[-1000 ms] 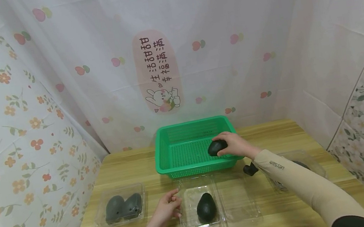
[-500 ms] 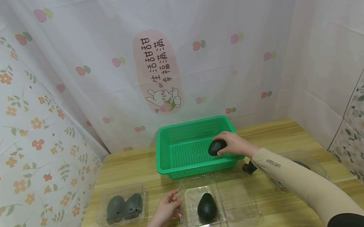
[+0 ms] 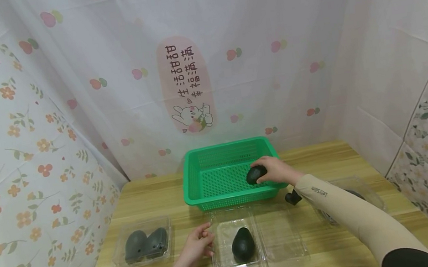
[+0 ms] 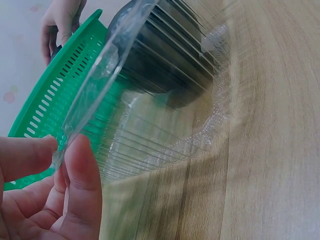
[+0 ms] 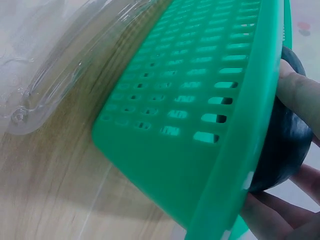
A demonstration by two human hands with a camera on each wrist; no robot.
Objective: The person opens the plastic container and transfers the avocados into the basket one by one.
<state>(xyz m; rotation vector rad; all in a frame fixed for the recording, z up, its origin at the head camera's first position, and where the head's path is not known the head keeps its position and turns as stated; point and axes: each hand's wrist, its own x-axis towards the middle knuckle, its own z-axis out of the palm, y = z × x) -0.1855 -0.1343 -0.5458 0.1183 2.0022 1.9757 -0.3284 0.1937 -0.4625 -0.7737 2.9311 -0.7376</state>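
My right hand grips a dark avocado over the right front part of a green plastic basket. In the right wrist view the fingers wrap the avocado just behind the basket's rim. At the front, an open clear plastic clamshell box lies on the table, its lid folded out to the right. Another avocado rests in its base. The left wrist view has my left hand pinching the box's rim between thumb and finger.
A closed clear box with two avocados stands on the left of the wooden table. Behind my right forearm is another clear box with dark contents, partly hidden. Patterned curtains hang around the table.
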